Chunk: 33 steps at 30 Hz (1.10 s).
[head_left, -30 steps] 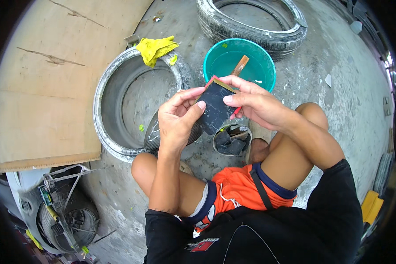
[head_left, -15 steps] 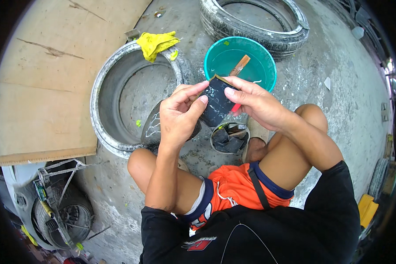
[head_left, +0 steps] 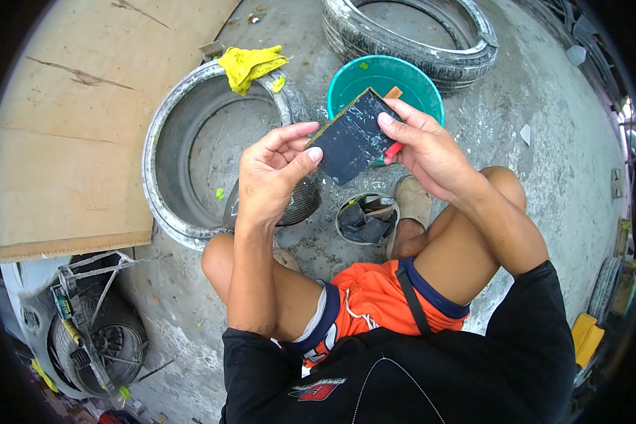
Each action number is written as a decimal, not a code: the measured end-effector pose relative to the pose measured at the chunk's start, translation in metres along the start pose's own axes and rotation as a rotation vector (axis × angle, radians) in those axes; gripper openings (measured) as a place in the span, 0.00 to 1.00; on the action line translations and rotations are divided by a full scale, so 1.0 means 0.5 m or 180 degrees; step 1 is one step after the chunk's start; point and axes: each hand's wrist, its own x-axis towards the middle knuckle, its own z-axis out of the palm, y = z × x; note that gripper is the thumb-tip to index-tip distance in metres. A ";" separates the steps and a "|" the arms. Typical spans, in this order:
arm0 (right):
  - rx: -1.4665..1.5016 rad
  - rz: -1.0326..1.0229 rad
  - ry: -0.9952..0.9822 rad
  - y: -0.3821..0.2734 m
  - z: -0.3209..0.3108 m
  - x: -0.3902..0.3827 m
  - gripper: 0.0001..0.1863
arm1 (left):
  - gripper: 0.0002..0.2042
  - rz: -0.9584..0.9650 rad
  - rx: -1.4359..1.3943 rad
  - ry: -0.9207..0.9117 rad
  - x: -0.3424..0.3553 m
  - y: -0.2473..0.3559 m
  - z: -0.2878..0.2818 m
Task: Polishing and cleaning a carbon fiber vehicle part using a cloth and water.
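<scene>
Between my two hands is a black, scuffed rectangular sheet point(head_left: 348, 145) with a yellow-brown edge; it looks like sandpaper. My left hand point(head_left: 272, 166) pinches its left corner with the thumb on top. My right hand point(head_left: 431, 148) grips the right end, thumb across the black face. A small red piece point(head_left: 393, 150) sticks out below the right thumb; the rest of it is hidden. Behind the sheet stands a teal basin point(head_left: 433, 92) of water, a wooden stick point(head_left: 394, 92) showing in it. Under the hands is a small pot point(head_left: 341, 230) full of dark pieces.
A tyre point(head_left: 164, 141) lies at left with a yellow cloth point(head_left: 251, 65) over its rim. Against it rests a dark, curved, woven-looking part point(head_left: 300, 205). Another tyre point(head_left: 445, 67) lies beyond the basin. A wooden board point(head_left: 71, 155) and a wheel point(head_left: 116, 346) are far left.
The sheet has turned and spread wider, with more of its black face showing. My left hand has moved a little left and down, and the right hand slightly right.
</scene>
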 end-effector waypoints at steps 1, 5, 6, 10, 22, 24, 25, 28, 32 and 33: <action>0.0011 -0.0016 -0.0019 0.000 0.001 0.000 0.20 | 0.19 -0.0003 -0.0001 0.0002 0.000 0.001 0.000; -0.0010 -0.0058 -0.0062 0.001 -0.004 -0.003 0.21 | 0.18 0.0047 -0.0058 -0.0095 0.001 -0.001 -0.001; -0.0025 -0.0089 -0.0051 0.000 -0.002 -0.004 0.21 | 0.18 0.0036 -0.0039 -0.0141 0.002 -0.003 -0.002; -0.0041 -0.0152 -0.0052 0.011 0.010 -0.006 0.23 | 0.20 0.0303 0.0035 -0.0071 -0.002 -0.005 0.031; -0.0252 -0.0161 -0.0204 0.038 0.014 -0.007 0.22 | 0.11 0.1231 0.1077 0.0542 -0.002 -0.053 0.067; -0.0170 -0.0110 -0.0206 0.041 0.010 -0.005 0.21 | 0.11 0.1241 0.1107 0.0471 -0.004 -0.052 0.065; -0.0084 -0.0061 -0.0214 0.042 0.007 -0.003 0.21 | 0.11 0.1182 0.1086 0.0416 -0.004 -0.047 0.065; 0.0269 0.0077 -0.0423 0.044 -0.011 0.000 0.20 | 0.11 0.1125 0.0993 0.0193 -0.002 -0.042 0.053; 0.0490 0.0301 -0.0816 0.032 -0.013 0.000 0.20 | 0.17 0.1322 0.1323 0.0087 0.006 -0.033 0.030; 0.0443 0.0268 -0.0884 0.032 -0.014 0.000 0.20 | 0.17 0.1308 0.1332 0.0097 0.009 -0.030 0.030</action>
